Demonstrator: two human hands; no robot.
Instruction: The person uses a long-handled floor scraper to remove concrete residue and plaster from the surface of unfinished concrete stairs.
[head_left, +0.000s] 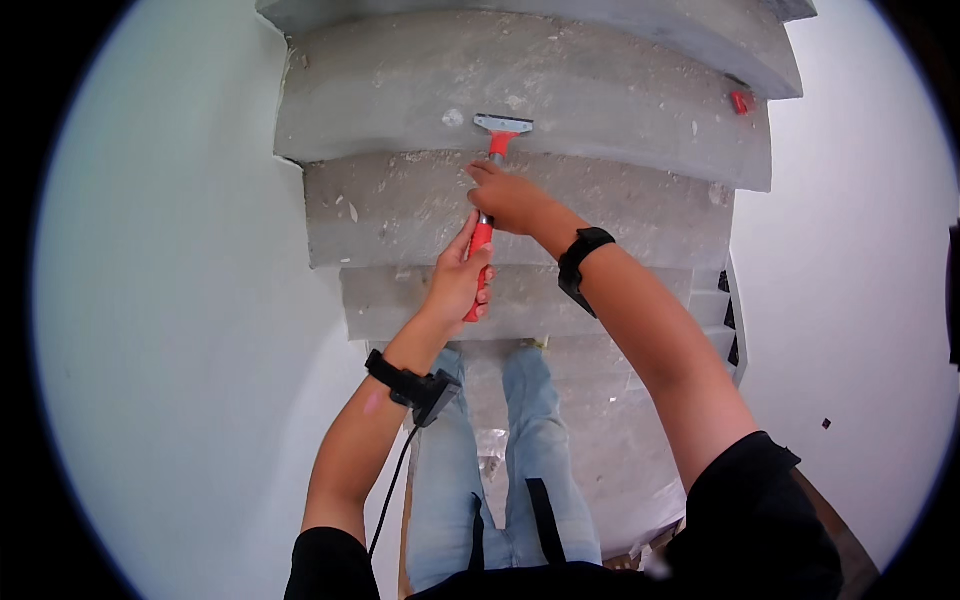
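A long-handled floor scraper (481, 234) with a red grip, metal shaft and red neck points away from me. My left hand (459, 276) is wrapped around its red grip near the lower end. Farther up, my right hand (508, 196) holds the shaft and hides part of it. The wide metal scraper blade (503, 124) is at a speckled grey concrete step (600, 97); whether its edge touches the surface I cannot tell. Just left of the blade is a pale round spot (453, 118) on the step.
White walls (180, 225) flank the concrete stairs. A small red piece (740, 103) lies at the right end of the step ahead. Pale flakes (353, 212) dot the treads. More steps descend around my legs (536, 427). A black cable (391, 487) hangs from my left wrist strap.
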